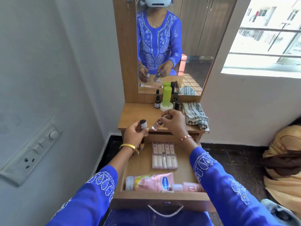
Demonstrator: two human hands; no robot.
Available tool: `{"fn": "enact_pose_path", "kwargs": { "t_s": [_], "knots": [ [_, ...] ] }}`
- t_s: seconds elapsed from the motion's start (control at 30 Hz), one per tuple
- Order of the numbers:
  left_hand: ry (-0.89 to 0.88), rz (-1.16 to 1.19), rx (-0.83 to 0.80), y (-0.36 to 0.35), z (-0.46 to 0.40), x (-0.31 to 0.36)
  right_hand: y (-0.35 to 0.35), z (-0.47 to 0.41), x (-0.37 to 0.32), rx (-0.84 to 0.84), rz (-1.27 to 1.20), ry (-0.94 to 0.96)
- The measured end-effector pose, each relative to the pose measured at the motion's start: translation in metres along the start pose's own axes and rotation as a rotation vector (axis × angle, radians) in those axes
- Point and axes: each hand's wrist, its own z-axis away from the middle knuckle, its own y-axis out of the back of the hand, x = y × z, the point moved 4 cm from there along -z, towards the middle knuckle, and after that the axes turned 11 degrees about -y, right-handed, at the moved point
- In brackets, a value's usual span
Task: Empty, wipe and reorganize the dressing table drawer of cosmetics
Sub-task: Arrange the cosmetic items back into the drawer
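Observation:
The wooden drawer (141,167) is pulled out below the dressing table top (135,115). My left hand (134,133) grips a small clear bottle with a black-and-white cap (143,124) above the drawer's back edge. My right hand (173,123) holds a second small clear bottle (156,125), tilted, over the table's front edge. In the drawer lie a clear box of pale tubes (164,155), a pink Vaseline lotion bottle (151,181) and a smaller pink bottle (187,187). A small brown bottle (142,145) stands at the drawer's back left.
On the table top stand a green bottle (167,97), a dark nail-polish bottle (157,103), black containers (177,104) and a white round jar (164,108). A striped grey cloth (194,115) lies at the right. A mirror (192,46) rises behind. Bundled fabric (283,160) sits on the floor right.

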Motion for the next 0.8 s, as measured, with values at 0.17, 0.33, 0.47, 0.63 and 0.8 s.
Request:
{"fn": "enact_pose_path", "kwargs": {
  "t_s": [0.17, 0.33, 0.47, 0.63, 0.8],
  "knots": [
    [0.039, -0.065, 0.097, 0.020, 0.031, -0.039, -0.037, 0.020, 0.022, -0.132, 0.051, -0.034],
    [0.043, -0.075, 0.210, 0.028, 0.055, -0.056, -0.079, 0.032, 0.041, -0.250, 0.168, -0.011],
    [-0.016, -0.139, 0.230, 0.032, 0.055, -0.055, -0.102, 0.034, 0.052, -0.303, 0.288, -0.011],
    [-0.012, -0.118, 0.268, 0.038, 0.054, -0.063, -0.115, 0.033, 0.055, -0.304, 0.390, 0.021],
    [-0.022, -0.098, 0.269, 0.037, 0.053, -0.067, -0.125, 0.033, 0.055, -0.338, 0.417, 0.039]
  ]
}}
